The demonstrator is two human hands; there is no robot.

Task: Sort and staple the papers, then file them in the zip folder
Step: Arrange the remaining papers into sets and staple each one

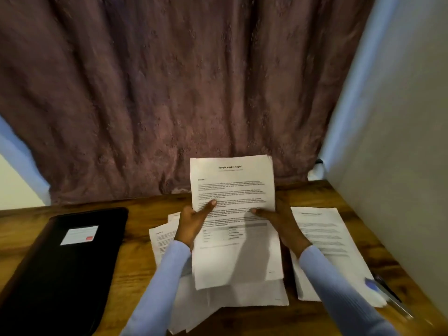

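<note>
Both hands are gripping the health report sheet (232, 190): left hand (194, 221) and right hand (278, 221) are pinching its side edges, raising it over the loose papers (230, 297) at the table's (135, 258) near-centre edge. Risk: sheets underneath are lying fanned, so a neighbouring page may be sticking and mis-sorting.

Both hands, left hand (194, 221) and right hand (281, 221), are gripping a report sheet (236, 214) above loose papers (232, 299); the zip folder (60, 267) is lying left of the grip, another paper stack (327, 238) and stapler (390, 297) right, curtain (194, 93) behind.
</note>
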